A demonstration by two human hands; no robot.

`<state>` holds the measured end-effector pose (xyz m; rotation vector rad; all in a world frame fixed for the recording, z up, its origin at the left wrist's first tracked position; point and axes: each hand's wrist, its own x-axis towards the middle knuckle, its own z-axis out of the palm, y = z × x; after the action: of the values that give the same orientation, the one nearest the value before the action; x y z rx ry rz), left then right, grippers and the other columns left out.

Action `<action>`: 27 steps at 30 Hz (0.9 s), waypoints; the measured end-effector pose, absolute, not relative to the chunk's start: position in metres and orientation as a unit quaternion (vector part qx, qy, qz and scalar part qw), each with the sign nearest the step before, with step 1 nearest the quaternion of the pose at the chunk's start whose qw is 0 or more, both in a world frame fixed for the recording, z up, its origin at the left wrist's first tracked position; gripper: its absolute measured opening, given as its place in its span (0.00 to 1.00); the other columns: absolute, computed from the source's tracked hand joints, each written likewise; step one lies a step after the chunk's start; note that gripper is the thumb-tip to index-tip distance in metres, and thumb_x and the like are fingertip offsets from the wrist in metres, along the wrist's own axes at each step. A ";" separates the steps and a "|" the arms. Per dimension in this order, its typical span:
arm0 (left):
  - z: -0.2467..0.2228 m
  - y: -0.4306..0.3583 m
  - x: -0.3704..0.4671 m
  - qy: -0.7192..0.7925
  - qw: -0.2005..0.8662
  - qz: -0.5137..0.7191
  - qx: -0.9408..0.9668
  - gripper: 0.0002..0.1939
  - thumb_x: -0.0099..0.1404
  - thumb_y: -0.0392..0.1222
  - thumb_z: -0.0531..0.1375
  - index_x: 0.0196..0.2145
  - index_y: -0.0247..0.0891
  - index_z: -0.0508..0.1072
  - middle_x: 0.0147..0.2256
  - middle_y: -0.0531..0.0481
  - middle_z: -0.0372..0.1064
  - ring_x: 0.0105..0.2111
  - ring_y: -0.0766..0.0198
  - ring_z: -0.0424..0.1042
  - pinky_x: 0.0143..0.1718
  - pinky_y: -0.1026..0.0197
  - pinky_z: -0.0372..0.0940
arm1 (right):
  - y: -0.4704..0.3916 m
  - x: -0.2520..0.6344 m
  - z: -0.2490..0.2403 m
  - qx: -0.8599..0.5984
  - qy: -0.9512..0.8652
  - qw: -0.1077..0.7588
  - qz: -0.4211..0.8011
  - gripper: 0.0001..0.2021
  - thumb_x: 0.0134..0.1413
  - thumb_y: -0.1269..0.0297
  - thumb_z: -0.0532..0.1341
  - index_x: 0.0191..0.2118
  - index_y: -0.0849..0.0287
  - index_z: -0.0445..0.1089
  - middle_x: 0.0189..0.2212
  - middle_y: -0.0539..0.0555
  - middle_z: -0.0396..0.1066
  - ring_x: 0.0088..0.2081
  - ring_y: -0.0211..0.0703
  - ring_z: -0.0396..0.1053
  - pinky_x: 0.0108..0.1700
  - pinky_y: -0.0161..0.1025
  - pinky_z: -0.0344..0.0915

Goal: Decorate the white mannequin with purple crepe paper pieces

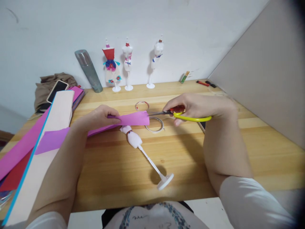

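Note:
My left hand (101, 117) pinches a strip of pink-purple crepe paper (135, 119), whose free end points right. A longer part of the strip trails back to the left behind my forearm. In my right hand (190, 106) are scissors (194, 118) with yellow handles and dark blades. The blade tips meet the right end of the strip; whether they have cut into it I cannot tell. Just below the paper, a small white mannequin (134, 139) lies on its side, its round base toward me. A roll of tape (154, 125) lies partly behind the strip's end.
Three small mannequins on stands (128, 70) and a grey-green bottle (89, 71) stand along the wall. Coloured paper sheets (59, 108) and a phone (57, 90) lie at left. Another tape ring (142, 105) and a glue stick (185, 77) are farther back. A partition (267, 63) rises at right.

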<state>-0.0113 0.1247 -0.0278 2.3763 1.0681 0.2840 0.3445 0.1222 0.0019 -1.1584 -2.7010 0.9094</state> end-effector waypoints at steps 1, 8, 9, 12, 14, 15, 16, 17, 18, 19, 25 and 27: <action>-0.028 0.125 -0.011 0.395 0.258 0.106 0.875 0.16 0.62 0.49 0.59 0.24 0.35 0.73 0.21 0.56 0.66 0.24 0.70 0.60 0.25 0.68 0.55 | 0.122 0.342 0.002 -0.380 -0.874 0.020 0.301 0.25 0.47 0.41 0.67 0.44 0.55 0.79 0.27 0.48 0.68 0.28 0.39 0.61 0.31 0.37 0.55; -0.030 0.125 -0.012 0.390 0.262 0.113 0.875 0.14 0.62 0.48 0.60 0.26 0.36 0.76 0.22 0.55 0.71 0.25 0.68 0.63 0.27 0.67 0.57 | 0.125 0.339 -0.001 -0.404 -0.869 -0.016 0.286 0.27 0.49 0.42 0.66 0.46 0.58 0.78 0.29 0.51 0.72 0.29 0.40 0.63 0.32 0.38 0.56; -0.030 0.125 -0.012 0.389 0.261 0.115 0.876 0.13 0.62 0.48 0.60 0.26 0.36 0.76 0.23 0.55 0.71 0.25 0.68 0.63 0.27 0.67 0.57 | 0.124 0.339 0.000 -0.402 -0.869 -0.018 0.288 0.27 0.49 0.42 0.66 0.47 0.58 0.78 0.29 0.51 0.72 0.29 0.40 0.63 0.32 0.38 0.56; -0.029 0.124 -0.012 0.387 0.256 0.121 0.877 0.13 0.62 0.47 0.60 0.26 0.36 0.77 0.23 0.54 0.72 0.25 0.68 0.63 0.27 0.67 0.57 | 0.124 0.339 0.001 -0.400 -0.867 -0.025 0.295 0.25 0.49 0.43 0.66 0.46 0.57 0.78 0.29 0.50 0.71 0.29 0.40 0.63 0.32 0.37 0.57; -0.029 0.124 -0.013 0.386 0.257 0.122 0.877 0.13 0.62 0.47 0.61 0.27 0.35 0.77 0.23 0.54 0.72 0.25 0.68 0.64 0.27 0.66 0.58 | 0.125 0.338 -0.001 -0.403 -0.864 -0.028 0.301 0.24 0.48 0.43 0.67 0.44 0.57 0.78 0.29 0.50 0.71 0.29 0.40 0.63 0.32 0.37 0.58; -0.028 0.123 -0.013 0.386 0.259 0.122 0.877 0.13 0.62 0.47 0.61 0.27 0.35 0.77 0.23 0.54 0.72 0.25 0.68 0.64 0.27 0.66 0.58 | 0.126 0.338 -0.002 -0.406 -0.861 -0.025 0.304 0.24 0.47 0.43 0.68 0.43 0.56 0.79 0.29 0.49 0.71 0.29 0.40 0.63 0.31 0.37 0.58; -0.028 0.123 -0.013 0.386 0.260 0.122 0.877 0.13 0.63 0.47 0.61 0.27 0.36 0.77 0.23 0.54 0.72 0.25 0.68 0.64 0.28 0.66 0.58 | 0.127 0.338 -0.003 -0.410 -0.858 -0.021 0.308 0.23 0.46 0.43 0.68 0.43 0.55 0.79 0.28 0.49 0.72 0.28 0.40 0.63 0.31 0.37 0.57; -0.028 0.123 -0.013 0.387 0.262 0.122 0.876 0.13 0.63 0.47 0.61 0.27 0.36 0.78 0.24 0.53 0.73 0.25 0.67 0.65 0.28 0.66 0.59 | 0.127 0.338 -0.004 -0.414 -0.855 -0.015 0.311 0.23 0.46 0.42 0.68 0.42 0.53 0.79 0.27 0.48 0.72 0.28 0.39 0.63 0.30 0.37 0.57; -0.028 0.123 -0.013 0.388 0.265 0.122 0.874 0.12 0.63 0.47 0.61 0.28 0.36 0.78 0.24 0.53 0.74 0.26 0.67 0.66 0.29 0.66 0.60 | 0.128 0.339 -0.005 -0.416 -0.854 -0.007 0.314 0.22 0.45 0.42 0.69 0.41 0.52 0.80 0.27 0.48 0.72 0.27 0.39 0.62 0.30 0.37 0.57; -0.028 0.123 -0.013 0.389 0.268 0.121 0.873 0.12 0.62 0.47 0.61 0.29 0.36 0.79 0.25 0.53 0.75 0.26 0.67 0.66 0.29 0.66 0.60 | 0.129 0.339 -0.006 -0.416 -0.853 0.000 0.315 0.21 0.45 0.42 0.69 0.41 0.51 0.80 0.26 0.48 0.71 0.27 0.39 0.62 0.29 0.37 0.56; -0.029 0.122 -0.013 0.396 0.276 0.111 0.869 0.12 0.62 0.45 0.62 0.31 0.35 0.80 0.27 0.52 0.77 0.28 0.65 0.68 0.31 0.65 0.62 | 0.127 0.337 -0.005 -0.408 -0.851 0.000 0.331 0.23 0.45 0.42 0.69 0.43 0.51 0.81 0.27 0.48 0.72 0.28 0.40 0.63 0.31 0.38 0.57; -0.029 0.121 -0.012 0.399 0.273 0.112 0.868 0.11 0.63 0.44 0.61 0.31 0.35 0.81 0.28 0.52 0.77 0.29 0.65 0.69 0.32 0.65 0.62 | 0.127 0.336 -0.004 -0.396 -0.857 -0.006 0.331 0.23 0.47 0.44 0.69 0.46 0.50 0.80 0.28 0.48 0.72 0.29 0.41 0.64 0.32 0.38 0.57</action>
<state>-0.0117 0.1211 -0.0289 2.3365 1.0742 0.3004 0.3358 0.1271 -0.0042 -1.2495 -2.7011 1.0422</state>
